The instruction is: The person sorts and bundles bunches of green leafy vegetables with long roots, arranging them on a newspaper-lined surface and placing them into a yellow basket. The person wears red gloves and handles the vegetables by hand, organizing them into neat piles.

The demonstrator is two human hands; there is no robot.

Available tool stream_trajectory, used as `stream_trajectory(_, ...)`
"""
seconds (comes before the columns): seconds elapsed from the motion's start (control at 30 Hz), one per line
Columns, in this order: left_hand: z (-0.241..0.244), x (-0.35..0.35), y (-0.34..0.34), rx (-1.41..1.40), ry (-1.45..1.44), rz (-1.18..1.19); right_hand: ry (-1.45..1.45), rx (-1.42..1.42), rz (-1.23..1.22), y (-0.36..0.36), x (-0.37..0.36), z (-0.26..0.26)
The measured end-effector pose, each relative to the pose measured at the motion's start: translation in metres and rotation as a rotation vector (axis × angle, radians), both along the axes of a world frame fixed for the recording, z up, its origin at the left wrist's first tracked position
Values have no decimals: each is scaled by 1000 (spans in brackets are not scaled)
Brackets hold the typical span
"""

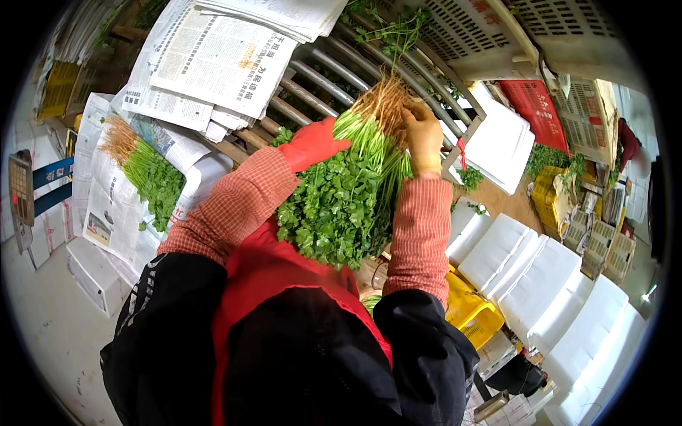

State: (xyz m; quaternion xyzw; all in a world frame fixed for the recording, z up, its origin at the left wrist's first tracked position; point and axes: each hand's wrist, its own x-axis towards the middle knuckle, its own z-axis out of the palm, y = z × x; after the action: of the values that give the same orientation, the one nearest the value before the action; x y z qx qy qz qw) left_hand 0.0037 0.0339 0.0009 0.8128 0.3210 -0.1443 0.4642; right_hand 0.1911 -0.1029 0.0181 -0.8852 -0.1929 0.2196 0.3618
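Observation:
A large bunch of leafy green herbs (341,197), probably coriander or celery, lies before me with its brown roots up and its leaves towards my apron. My left hand (317,145), in a red glove, grips the pale green stems from the left. On the right, my right hand (423,133), in a tan glove, has its fingers at the roots; whether they are closed on them is hidden. A smaller bunch with roots (154,181) rests on newspaper (106,197) at the left, beside a scale's display (22,186).
A metal rack of bars (319,80) lies beyond the bunch, with stacked newspapers (208,58) on it. Plastic crates (463,37) stand at the upper right. White foam boxes (538,277) and a yellow basket (482,322) are at the right. Another person's sleeve (628,139) shows far right.

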Motion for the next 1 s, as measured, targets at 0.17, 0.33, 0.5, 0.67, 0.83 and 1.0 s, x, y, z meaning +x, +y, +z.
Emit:
stream_trajectory(0.17, -14, -2, 5, -43, -91, -36, -201, -244, 232, -6, -49, 22)
stream_trajectory(0.33, -22, -1, 10, -36, -152, -32, -267, -383, 261, 6, -65, 24)
stream_trajectory(0.5, -11, 0, 3, 30, -149, 46, -340, -360, 266, 11, -76, 18)
stream_trajectory(0.67, -11, 8, -3, 149, -99, 26, -303, -297, 274, 0, -83, 17)
stream_trajectory(0.83, 25, 17, -13, 149, 108, -48, 81, 177, -18, -48, -68, 35)
stream_trajectory(1.0, 19, 24, -15, 164, 142, -127, -78, 55, -128, -80, -68, 7)
